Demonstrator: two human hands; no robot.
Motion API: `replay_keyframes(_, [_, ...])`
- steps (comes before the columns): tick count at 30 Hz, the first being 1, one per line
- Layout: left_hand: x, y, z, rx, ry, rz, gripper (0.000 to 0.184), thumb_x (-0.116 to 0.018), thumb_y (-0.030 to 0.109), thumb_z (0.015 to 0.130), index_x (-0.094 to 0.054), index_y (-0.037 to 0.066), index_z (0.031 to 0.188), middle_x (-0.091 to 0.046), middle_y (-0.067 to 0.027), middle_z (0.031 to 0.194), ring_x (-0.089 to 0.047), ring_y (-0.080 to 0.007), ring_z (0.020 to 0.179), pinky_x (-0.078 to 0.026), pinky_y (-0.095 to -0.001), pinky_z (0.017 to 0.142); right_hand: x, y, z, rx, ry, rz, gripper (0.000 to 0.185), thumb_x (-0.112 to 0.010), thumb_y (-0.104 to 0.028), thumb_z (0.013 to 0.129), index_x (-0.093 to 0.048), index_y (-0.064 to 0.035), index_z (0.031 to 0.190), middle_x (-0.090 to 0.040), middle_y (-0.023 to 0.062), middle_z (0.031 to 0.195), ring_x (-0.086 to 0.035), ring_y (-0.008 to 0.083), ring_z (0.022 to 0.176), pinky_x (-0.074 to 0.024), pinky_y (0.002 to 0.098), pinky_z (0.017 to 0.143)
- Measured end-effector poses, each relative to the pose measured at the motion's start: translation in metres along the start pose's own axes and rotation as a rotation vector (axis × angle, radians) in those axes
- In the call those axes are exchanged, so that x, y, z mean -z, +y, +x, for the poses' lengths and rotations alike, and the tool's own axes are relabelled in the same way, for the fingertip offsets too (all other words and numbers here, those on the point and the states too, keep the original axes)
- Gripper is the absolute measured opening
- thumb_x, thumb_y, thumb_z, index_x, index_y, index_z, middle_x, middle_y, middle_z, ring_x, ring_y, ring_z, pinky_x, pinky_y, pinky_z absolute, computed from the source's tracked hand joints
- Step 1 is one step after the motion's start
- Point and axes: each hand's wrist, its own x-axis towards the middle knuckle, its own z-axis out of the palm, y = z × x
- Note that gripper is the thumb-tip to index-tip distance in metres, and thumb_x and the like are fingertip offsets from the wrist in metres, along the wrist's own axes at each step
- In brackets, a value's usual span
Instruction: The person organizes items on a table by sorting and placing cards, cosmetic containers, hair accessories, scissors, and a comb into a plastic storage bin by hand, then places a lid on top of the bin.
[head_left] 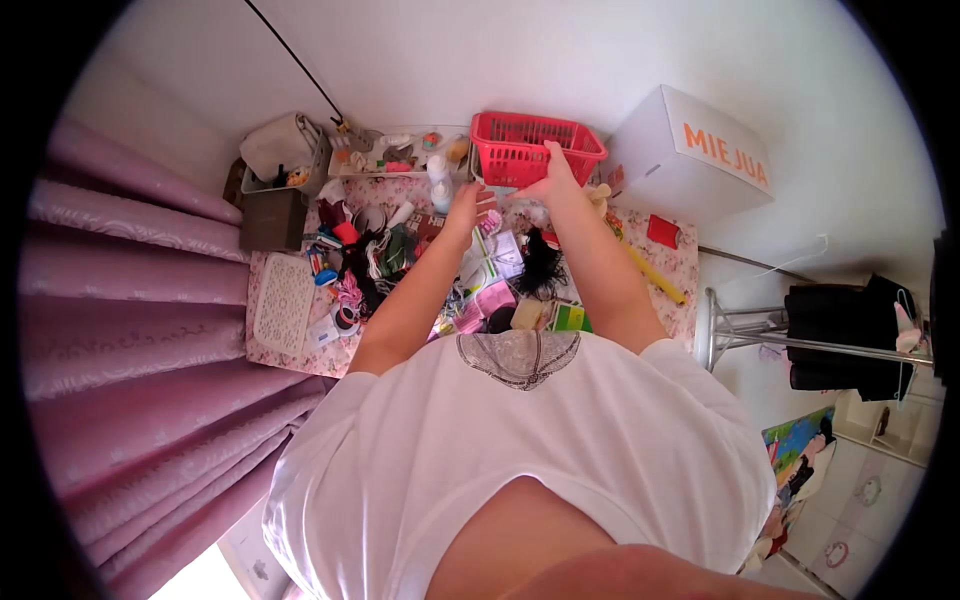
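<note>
Both my arms stretch forward over a cluttered table. My left hand [470,210] has its fingers apart and holds nothing that I can see. Just left of it stands a white bottle [440,180]. My right hand [550,182] is spread in front of the red plastic basket [540,128], its thumb side raised against the basket's front; whether it touches cannot be made out. Between and below my hands lie a black feathery bundle [541,265], a pink packet [490,300] and a white-and-purple packet [507,255].
A white box with orange letters [680,150] stands right of the basket. A white tray [350,165] of small items and a grey bin [300,180] are at the back left. A white perforated lid [283,303] lies left; a yellow rod [655,275] and red packet [663,231] lie right.
</note>
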Motion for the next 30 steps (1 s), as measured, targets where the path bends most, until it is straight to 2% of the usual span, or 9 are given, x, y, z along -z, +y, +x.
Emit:
replay_keyframes(6, [0.001, 0.006, -0.005, -0.078, 0.020, -0.159, 0.052, -0.039, 0.045, 0.082, -0.034, 0.004, 0.115, -0.041, -0.0121, 0.119, -0.044, -0.0227, 0.105, -0.033, -0.0354, 0.085, 0.010, 0.021, -0.005, 0.211, -0.037, -0.015, 0.052, -0.054, -0.041, 0.068, -0.044, -0.0124, 0.111, -0.043, 0.0090, 0.117, -0.034, 0.0322, 0.112, -0.0111, 0.0605, 0.092])
replay_keyframes(9, [0.002, 0.022, -0.019, -0.146, 0.015, -0.181, 0.056, -0.042, 0.044, 0.082, -0.028, 0.005, 0.119, -0.036, -0.0120, 0.122, -0.040, -0.0228, 0.108, -0.031, -0.0351, 0.089, 0.006, 0.026, -0.023, 0.316, 0.011, -0.006, 0.056, -0.061, -0.035, 0.063, -0.041, -0.0143, 0.111, -0.040, 0.0068, 0.119, -0.030, 0.0272, 0.115, -0.0043, 0.0590, 0.094])
replay_keyframes(10, [0.002, 0.029, -0.025, -0.170, 0.020, -0.175, 0.057, -0.042, 0.044, 0.082, -0.027, 0.005, 0.120, -0.035, -0.0115, 0.122, -0.040, -0.0229, 0.108, -0.030, -0.0351, 0.090, 0.002, 0.029, -0.038, 0.346, -0.022, -0.056, 0.055, -0.064, -0.037, 0.060, -0.044, -0.0108, 0.104, -0.041, 0.0077, 0.112, -0.027, 0.0284, 0.115, -0.0121, 0.0588, 0.093])
replay_keyframes(13, [0.011, 0.038, -0.042, -0.271, 0.051, -0.166, 0.057, -0.043, 0.042, 0.082, -0.024, 0.006, 0.122, -0.036, -0.0082, 0.121, -0.038, -0.0215, 0.109, -0.027, -0.0345, 0.092, 0.001, 0.035, -0.058, 0.366, -0.046, -0.147, 0.055, -0.064, -0.038, 0.061, -0.044, -0.0109, 0.105, -0.043, 0.0084, 0.111, -0.029, 0.0274, 0.114, -0.0112, 0.0584, 0.094])
replay_keyframes(18, [0.042, 0.045, -0.072, -0.395, 0.093, -0.245, 0.044, -0.042, 0.033, 0.085, -0.032, 0.006, 0.118, -0.042, -0.0071, 0.117, -0.041, -0.0176, 0.107, -0.031, -0.0318, 0.091, 0.010, 0.058, -0.089, 0.378, -0.178, -0.311, 0.051, -0.059, -0.041, 0.068, -0.044, -0.0115, 0.108, -0.049, 0.0061, 0.106, -0.046, 0.0232, 0.102, -0.0318, 0.0465, 0.087])
replay_keyframes(22, [0.086, 0.036, -0.102, -0.356, -0.003, -0.197, 0.032, -0.045, 0.016, 0.083, -0.040, 0.004, 0.113, -0.051, -0.0074, 0.107, -0.049, -0.0157, 0.099, -0.038, -0.0285, 0.084, 0.018, 0.093, -0.101, 0.316, -0.129, -0.399, 0.055, -0.057, -0.051, 0.068, -0.046, -0.0150, 0.108, -0.053, 0.0021, 0.098, -0.049, 0.0174, 0.088, -0.0344, 0.0361, 0.078])
replay_keyframes(24, [0.097, 0.031, -0.114, -0.357, -0.047, -0.254, 0.030, -0.050, 0.010, 0.079, -0.046, 0.005, 0.109, -0.055, -0.0055, 0.096, -0.052, -0.0145, 0.089, -0.041, -0.0269, 0.078, 0.024, 0.103, -0.091, 0.316, -0.232, -0.366, 0.053, -0.053, -0.045, 0.073, -0.042, -0.0140, 0.114, -0.049, 0.0034, 0.108, -0.046, 0.0196, 0.099, -0.0333, 0.0397, 0.085])
replay_keyframes(25, [0.104, 0.029, -0.121, -0.309, -0.055, -0.273, 0.031, -0.048, 0.010, 0.080, -0.045, 0.005, 0.110, -0.054, -0.0064, 0.100, -0.052, -0.0159, 0.092, -0.041, -0.0282, 0.079, 0.025, 0.109, -0.088, 0.316, -0.283, -0.350, 0.052, -0.051, -0.043, 0.076, -0.040, -0.0135, 0.117, -0.048, 0.0040, 0.113, -0.045, 0.0207, 0.105, -0.0327, 0.0415, 0.088])
replay_keyframes(30, [0.139, 0.027, -0.145, -0.192, 0.013, -0.417, 0.032, -0.043, 0.012, 0.083, -0.041, 0.005, 0.114, -0.051, -0.0099, 0.108, -0.051, -0.0229, 0.098, -0.043, -0.0366, 0.078, -0.011, 0.149, -0.098, 0.350, -0.211, -0.433, 0.049, -0.050, -0.042, 0.079, -0.040, -0.0130, 0.118, -0.049, 0.0010, 0.111, -0.045, 0.0163, 0.100, -0.0330, 0.0364, 0.085])
